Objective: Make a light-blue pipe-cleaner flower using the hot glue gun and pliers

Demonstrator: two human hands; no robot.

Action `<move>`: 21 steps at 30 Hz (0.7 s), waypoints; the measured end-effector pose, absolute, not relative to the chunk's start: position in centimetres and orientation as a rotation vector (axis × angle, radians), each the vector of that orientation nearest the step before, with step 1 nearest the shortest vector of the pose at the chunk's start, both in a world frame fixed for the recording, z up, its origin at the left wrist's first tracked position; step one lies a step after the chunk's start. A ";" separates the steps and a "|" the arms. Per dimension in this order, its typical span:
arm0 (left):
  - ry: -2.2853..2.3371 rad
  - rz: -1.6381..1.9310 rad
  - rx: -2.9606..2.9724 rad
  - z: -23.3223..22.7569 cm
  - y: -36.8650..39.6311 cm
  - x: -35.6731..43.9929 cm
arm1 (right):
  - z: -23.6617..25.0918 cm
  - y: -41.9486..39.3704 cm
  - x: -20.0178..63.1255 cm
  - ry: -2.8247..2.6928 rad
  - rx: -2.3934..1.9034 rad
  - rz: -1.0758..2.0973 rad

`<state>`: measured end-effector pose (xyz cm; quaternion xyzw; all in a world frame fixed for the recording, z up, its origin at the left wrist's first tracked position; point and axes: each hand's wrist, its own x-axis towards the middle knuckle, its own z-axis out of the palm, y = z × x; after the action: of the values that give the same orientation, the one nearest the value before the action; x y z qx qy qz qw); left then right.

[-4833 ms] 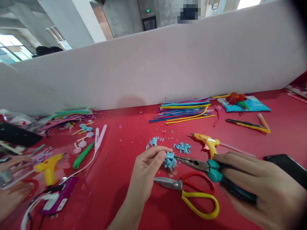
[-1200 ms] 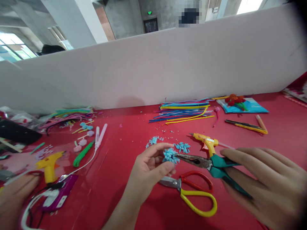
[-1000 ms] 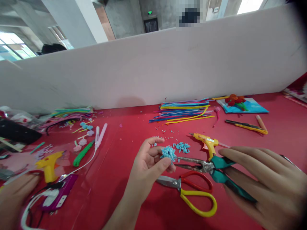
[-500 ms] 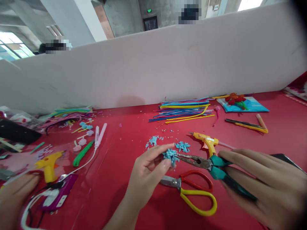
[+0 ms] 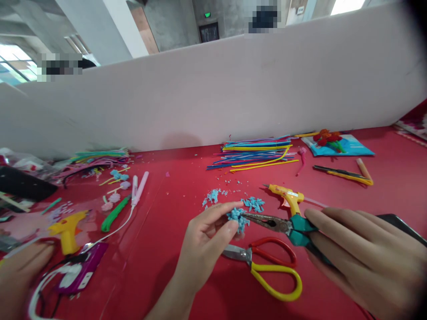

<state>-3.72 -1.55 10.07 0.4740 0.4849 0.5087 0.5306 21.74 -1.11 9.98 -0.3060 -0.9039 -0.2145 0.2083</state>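
Note:
Between thumb and fingers, my left hand (image 5: 207, 242) pinches a spiky light-blue cluster of small fuzzy pieces (image 5: 237, 218). My right hand (image 5: 367, 253) grips long-nose pliers (image 5: 271, 222) with teal handles, and their tips touch the cluster's right side. Whether a piece sits between the jaws is too small to tell. Just beyond the cluster lies a small pile of cut blue pieces (image 5: 254, 204). Finer blue scraps (image 5: 212, 195) lie to its left. Scissors (image 5: 276, 269) with one red and one yellow handle rest below, blades partly behind my left hand.
A yellow glue gun (image 5: 287, 195) lies beyond the pliers. Coloured pipe cleaners (image 5: 253, 153) are heaped by the white partition (image 5: 213, 93). At left are another glue gun (image 5: 69, 229), a purple power strip (image 5: 83, 269), a green cutter (image 5: 115, 213) and another person's hand (image 5: 28, 266).
The plier handles have closed somewhat in my right hand, and the tips have shifted slightly left, into the cluster. My left hand stays almost still.

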 end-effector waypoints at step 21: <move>1.004 1.307 0.961 9.7 -0.9 -3.9 | 10.9 -0.5 21.8 -2.443 -0.885 -0.434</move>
<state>-3.86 -0.93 9.73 0.4108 0.4292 0.5588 0.5786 21.84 -0.54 10.86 -0.3253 -0.8976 -0.1594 0.2511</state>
